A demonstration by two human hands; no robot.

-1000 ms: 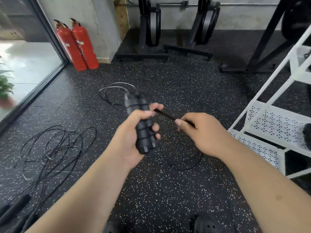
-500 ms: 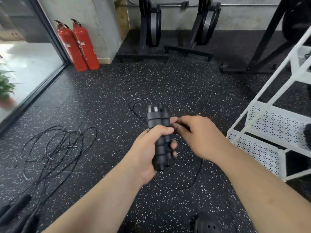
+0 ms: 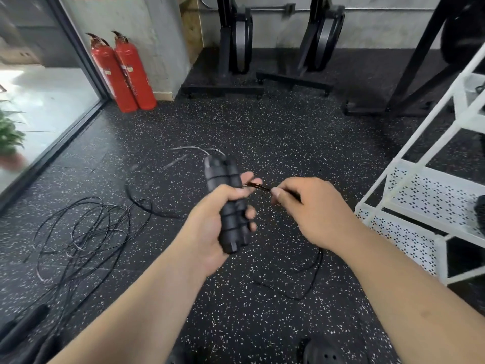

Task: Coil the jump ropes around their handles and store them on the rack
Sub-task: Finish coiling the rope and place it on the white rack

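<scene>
My left hand (image 3: 210,227) grips two black jump rope handles (image 3: 227,203) held side by side and upright, with a few turns of black cord wound around them. My right hand (image 3: 312,208) pinches the cord (image 3: 258,186) just right of the handles, pulled taut between both hands. The loose remainder of this cord (image 3: 307,279) trails on the floor below my right arm. A second jump rope (image 3: 84,232) lies tangled on the floor at the left, its black handles (image 3: 23,327) near the lower left corner. The white rack (image 3: 430,195) stands at the right.
Two red fire extinguishers (image 3: 123,72) stand by the wall at the back left beside a glass door. Black equipment stands (image 3: 236,48) line the back wall. A dark object (image 3: 480,214) sits on the rack's shelf. My shoes (image 3: 322,353) show at the bottom.
My right hand moved away from the handles to the right, pulling the cord taut. The loose cord loop above the handles has swung and shifted on the floor.
</scene>
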